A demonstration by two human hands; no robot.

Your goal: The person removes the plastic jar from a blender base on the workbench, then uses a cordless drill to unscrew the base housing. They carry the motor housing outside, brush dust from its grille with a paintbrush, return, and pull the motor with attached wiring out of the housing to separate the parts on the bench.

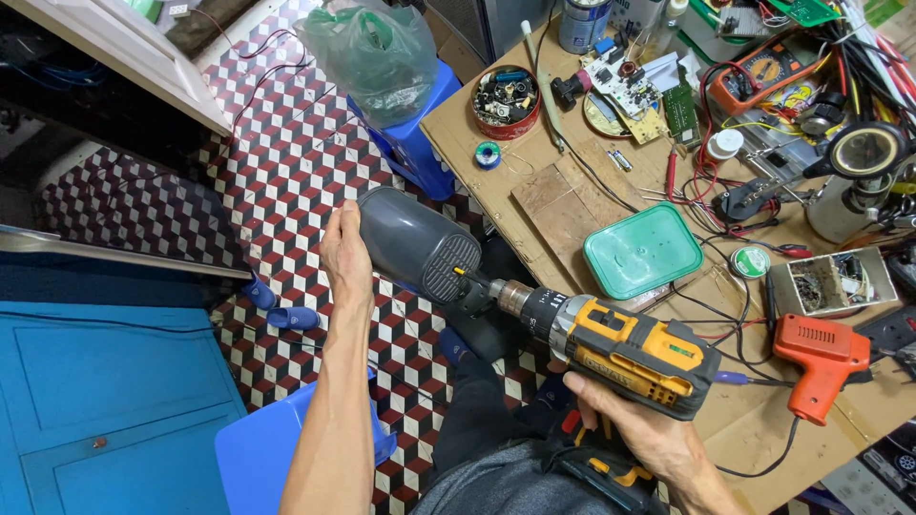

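My left hand (345, 256) grips the side of a grey rounded plastic housing (405, 236) with a slotted vent grille on its end, held out over the floor. My right hand (637, 429) is wrapped around the handle of a yellow and black cordless drill (611, 345). The drill's bit touches the upper edge of the grille on the grey housing. My dark trousers show below the drill.
A cardboard-topped workbench (534, 172) at right holds a green lidded box (642, 250), a red tin of small parts (506, 100), an orange soldering gun (821, 355), a multimeter (763, 69), circuit boards and tangled wires. Blue plastic stools (258, 448) and a green bag (374, 52) stand on the patterned tile floor.
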